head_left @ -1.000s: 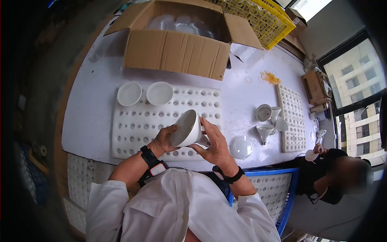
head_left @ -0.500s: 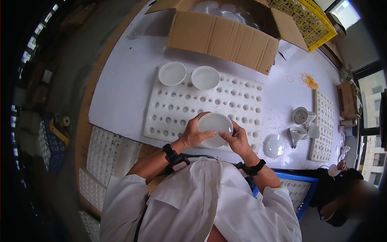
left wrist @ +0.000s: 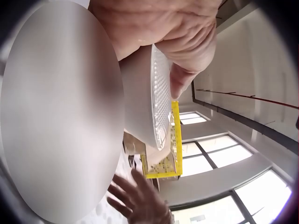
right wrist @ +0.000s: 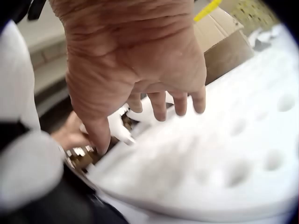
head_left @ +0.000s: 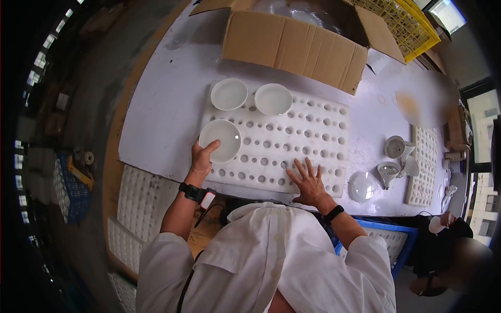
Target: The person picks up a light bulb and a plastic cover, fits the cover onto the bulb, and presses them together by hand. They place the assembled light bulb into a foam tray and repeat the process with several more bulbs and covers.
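White lamp cup [head_left: 225, 136], left of frame centre over the foam board [head_left: 317, 128], is pinched at its rim by the left grip [head_left: 201, 159]; right grip [head_left: 311, 189] spread. Best seated level, clear of neighbouring cups [head_left: 273, 99].

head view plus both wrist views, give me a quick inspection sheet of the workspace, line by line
Surface: pale table bearing a white foam tray with rows of holes.
Job's things: two white lamp cups on the tray's far-left part; a third cup in hand at its left, seating unclear.
Clutter: clear dome and loose lamp parts right of the tray; cardboard box beyond it.
Hands: left hand grips the third cup, thumb over its rim; right hand spread over the tray, contact unclear.
Cables: dark cord near the left wrist.
Surroundings: blue crate, another person, windows at right.
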Motion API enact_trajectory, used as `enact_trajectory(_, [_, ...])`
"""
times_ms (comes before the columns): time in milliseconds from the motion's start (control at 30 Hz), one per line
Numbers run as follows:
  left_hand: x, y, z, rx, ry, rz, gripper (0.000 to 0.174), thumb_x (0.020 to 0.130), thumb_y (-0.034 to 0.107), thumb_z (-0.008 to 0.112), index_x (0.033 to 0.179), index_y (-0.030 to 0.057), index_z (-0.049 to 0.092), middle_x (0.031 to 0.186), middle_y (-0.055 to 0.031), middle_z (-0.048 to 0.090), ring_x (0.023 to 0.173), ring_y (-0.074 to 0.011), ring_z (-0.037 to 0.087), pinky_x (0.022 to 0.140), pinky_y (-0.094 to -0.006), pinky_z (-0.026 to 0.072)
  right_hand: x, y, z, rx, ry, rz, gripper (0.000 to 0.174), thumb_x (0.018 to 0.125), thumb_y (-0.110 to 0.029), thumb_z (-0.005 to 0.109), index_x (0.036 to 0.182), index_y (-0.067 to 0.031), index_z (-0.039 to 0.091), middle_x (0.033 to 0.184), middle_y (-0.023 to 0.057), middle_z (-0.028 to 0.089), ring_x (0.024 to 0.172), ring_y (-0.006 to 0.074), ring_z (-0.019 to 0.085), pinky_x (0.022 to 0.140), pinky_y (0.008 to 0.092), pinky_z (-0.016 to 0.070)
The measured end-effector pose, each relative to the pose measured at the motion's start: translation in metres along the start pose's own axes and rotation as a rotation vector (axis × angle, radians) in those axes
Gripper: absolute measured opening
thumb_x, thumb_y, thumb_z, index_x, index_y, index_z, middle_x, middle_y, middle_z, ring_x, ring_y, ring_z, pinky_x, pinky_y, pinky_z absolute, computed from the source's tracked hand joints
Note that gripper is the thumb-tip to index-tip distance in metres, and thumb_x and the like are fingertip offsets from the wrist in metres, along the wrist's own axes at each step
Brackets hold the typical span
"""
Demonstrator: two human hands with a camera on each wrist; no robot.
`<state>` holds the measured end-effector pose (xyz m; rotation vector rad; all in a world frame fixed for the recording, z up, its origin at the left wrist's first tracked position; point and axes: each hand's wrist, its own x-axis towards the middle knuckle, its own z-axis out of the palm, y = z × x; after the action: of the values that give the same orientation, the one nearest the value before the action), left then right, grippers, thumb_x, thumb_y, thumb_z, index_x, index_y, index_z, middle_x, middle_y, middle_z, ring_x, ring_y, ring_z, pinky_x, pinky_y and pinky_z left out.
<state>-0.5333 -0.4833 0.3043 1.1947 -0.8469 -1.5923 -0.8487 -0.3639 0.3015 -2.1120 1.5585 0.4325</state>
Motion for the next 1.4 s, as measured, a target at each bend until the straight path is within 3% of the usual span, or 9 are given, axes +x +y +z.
enact_trajectory(367, [0.052,-0.042,-0.021,0.056,0.14,-0.045,0.04,0.075,0.004,0.067,0.112,-0.0035,0.053,0.103,-0.0104,0.06,0.09,-0.0211,0.06,0.077,-0.0326,0.0506,0.031,0.002,0.061,-0.053,0.364,-0.088,0.076,0.068,-0.031,0.069,0.136,-0.0305,0.035,0.149,0.0038,0.017,0.136,0.0368,0.011,0.099,0.0691,0.0155])
enact_trajectory(567, [0.069,-0.039,-0.033,0.102,0.155,-0.095,0.047,0.078,0.016,0.066,0.119,0.0015,0.049,0.11,-0.0098,0.056,0.099,-0.0237,0.056,0.079,-0.0367,0.0493,-0.006,0.021,0.041,0.286,0.498,-0.119,0.063,0.073,-0.02,0.068,0.131,-0.0187,0.044,0.142,0.013,0.028,0.13,0.0364,0.028,0.104,0.0491,0.0294])
enact_trajectory(700, [0.061,-0.033,-0.025,0.102,0.245,-0.133,0.056,0.079,0.028,0.067,0.125,0.0061,0.045,0.114,-0.0105,0.052,0.104,-0.0259,0.053,0.078,-0.0392,0.0484,-0.087,0.09,0.023,0.664,1.054,0.185,0.034,0.074,-0.003,0.062,0.107,-0.0085,0.059,0.11,0.0116,0.054,0.092,0.0294,0.058,0.076,0.0341,0.0513])
enact_trajectory(833, [0.035,-0.043,-0.036,-0.197,0.333,-0.102,0.061,0.082,0.05,0.057,0.126,0.0082,0.044,0.123,-0.0092,0.049,0.108,-0.0231,0.051,0.088,-0.0407,0.0407,-0.164,0.203,0.045,0.522,1.519,0.712,0.026,0.076,0.007,0.054,0.097,-0.0055,0.06,0.099,0.0124,0.054,0.074,0.0217,0.06,0.063,0.029,0.0513])
enact_trajectory(967, [0.018,-0.075,-0.078,-0.087,0.523,-0.206,0.072,0.082,0.063,0.045,0.124,0.0039,0.044,0.123,-0.0078,0.053,0.11,-0.0195,0.052,0.083,-0.0336,0.0362,-0.192,0.297,0.12,0.405,1.008,1.035,0.039,0.074,-0.007,0.06,0.112,-0.0063,0.055,0.113,0.0167,0.053,0.097,0.0335,0.057,0.084,0.0391,0.0477])
enact_trajectory(1033, [0.008,-0.085,-0.07,0.003,0.581,-0.221,0.06,0.084,0.049,0.052,0.122,0.0027,0.045,0.122,-0.0116,0.053,0.111,-0.02,0.051,0.082,-0.0307,0.0391,-0.185,0.313,0.139,0.501,0.791,1.029,0.047,0.073,-0.011,0.063,0.119,-0.0081,0.052,0.117,0.0181,0.052,0.105,0.0358,0.053,0.089,0.0402,0.0456])
enact_trajectory(1100, [-0.02,-0.074,-0.05,-0.03,0.312,-0.222,0.03,0.087,0.018,0.053,0.102,-0.0077,0.055,0.095,-0.018,0.064,0.085,-0.0255,0.062,0.074,-0.0346,0.0496,-0.177,0.316,0.138,0.589,0.648,1.054,0.048,0.072,-0.014,0.064,0.119,-0.0098,0.051,0.116,0.019,0.051,0.104,0.0365,0.054,0.089,0.0407,0.046])
enact_trajectory(1200, [-0.036,-0.073,-0.024,0.701,0.045,0.063,0.028,0.089,0.017,0.049,0.105,-0.0059,0.053,0.098,-0.0152,0.063,0.086,-0.0245,0.061,0.075,-0.0317,0.0477,-0.167,0.307,0.128,0.589,0.643,1.172,0.031,0.078,-0.015,0.057,0.108,-0.0089,0.057,0.105,0.0195,0.055,0.098,0.0355,0.057,0.085,0.043,0.0469])
enact_trajectory(1400, [-0.04,-0.054,0.074,0.345,0.004,-0.237,0.031,0.087,0.012,0.053,0.113,-0.0034,0.047,0.109,-0.0145,0.06,0.089,-0.0273,0.061,0.069,-0.0345,0.0478,-0.165,0.308,0.128,0.613,0.686,1.214,0.027,0.078,-0.019,0.059,0.101,-0.0047,0.06,0.103,0.019,0.058,0.092,0.0364,0.059,0.081,0.0437,0.0485])
